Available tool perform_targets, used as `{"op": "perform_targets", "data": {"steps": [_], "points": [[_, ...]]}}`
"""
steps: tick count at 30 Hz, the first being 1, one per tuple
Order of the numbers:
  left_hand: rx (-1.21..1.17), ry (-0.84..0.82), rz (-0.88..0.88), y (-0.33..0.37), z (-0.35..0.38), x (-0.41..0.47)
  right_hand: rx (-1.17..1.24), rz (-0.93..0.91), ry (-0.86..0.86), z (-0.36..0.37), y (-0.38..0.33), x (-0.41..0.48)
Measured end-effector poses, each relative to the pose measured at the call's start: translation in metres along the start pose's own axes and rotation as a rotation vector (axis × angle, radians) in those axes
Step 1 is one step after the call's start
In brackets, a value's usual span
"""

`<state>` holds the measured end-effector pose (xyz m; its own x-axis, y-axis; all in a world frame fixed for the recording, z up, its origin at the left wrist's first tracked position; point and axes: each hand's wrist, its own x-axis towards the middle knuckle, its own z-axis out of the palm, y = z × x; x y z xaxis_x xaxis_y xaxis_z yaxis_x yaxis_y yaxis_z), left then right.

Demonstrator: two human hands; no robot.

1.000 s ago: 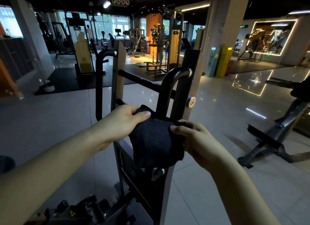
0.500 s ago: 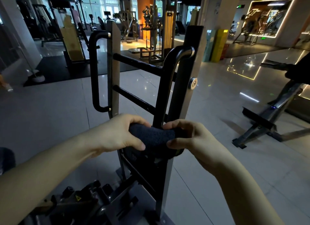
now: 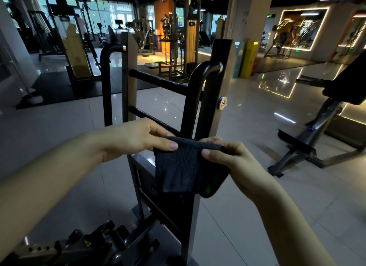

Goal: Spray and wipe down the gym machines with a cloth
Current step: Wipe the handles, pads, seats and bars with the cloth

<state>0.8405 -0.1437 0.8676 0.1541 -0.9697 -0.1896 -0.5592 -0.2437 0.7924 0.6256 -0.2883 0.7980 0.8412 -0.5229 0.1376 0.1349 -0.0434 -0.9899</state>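
Where the cloth is: a dark, towelling cloth [image 3: 178, 166] hangs in the air between both hands, just in front of the upright frame of a gym machine [image 3: 210, 91] and below its black curved handle [image 3: 200, 83]. Whether it touches the frame cannot be told.
Left hand: the left hand [image 3: 136, 140] pinches the cloth's upper left corner, with the thumb on the near face and the fingers curled behind.
Right hand: the right hand [image 3: 237, 162] pinches the upper right edge, thumb in front. Under its palm sits a dark rounded object [image 3: 212, 186] with a faint green glint, partly behind the cloth; what it is cannot be told.
Shape of the cloth: the top edge is pulled nearly level, and the rest droops in a doubled flap.
Likely handling: light, soft and limp. Its nubby pile should grip skin well, and it will sag wherever it is unsupported. It is not fragile.
Where to hold: probably the top corners for folding, then bunched into one palm as a pad for wiping the bars.
Surroundings: a glossy tiled floor [image 3: 247, 127], and a slanted bench machine [image 3: 316, 142] well apart to the right.
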Motion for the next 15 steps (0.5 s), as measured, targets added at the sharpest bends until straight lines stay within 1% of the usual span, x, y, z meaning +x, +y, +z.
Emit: {"op": "perform_targets", "data": {"steps": [3, 5, 9, 12, 13, 15], "points": [[-0.256, 0.099, 0.002, -0.01, 0.014, 0.016, 0.334, 0.072, 0.055, 0.012, 0.002, 0.0], [-0.346, 0.152, -0.01, -0.015, 0.022, 0.026, 0.432, 0.094, 0.077, 0.023, 0.004, 0.0], [-0.33, 0.223, 0.0, -0.009, 0.019, 0.035, 0.474, 0.134, 0.232, 0.021, -0.007, 0.004], [-0.307, 0.279, 0.021, 0.0, 0.014, 0.036, 0.41, 0.102, 0.343, 0.011, -0.03, 0.006], [-0.298, 0.323, 0.034, 0.004, 0.011, 0.036, 0.382, 0.059, 0.412, 0.007, -0.037, 0.008], [-0.275, 0.449, 0.069, 0.011, 0.005, 0.038, 0.307, -0.113, 0.555, 0.001, -0.052, 0.017]]}}
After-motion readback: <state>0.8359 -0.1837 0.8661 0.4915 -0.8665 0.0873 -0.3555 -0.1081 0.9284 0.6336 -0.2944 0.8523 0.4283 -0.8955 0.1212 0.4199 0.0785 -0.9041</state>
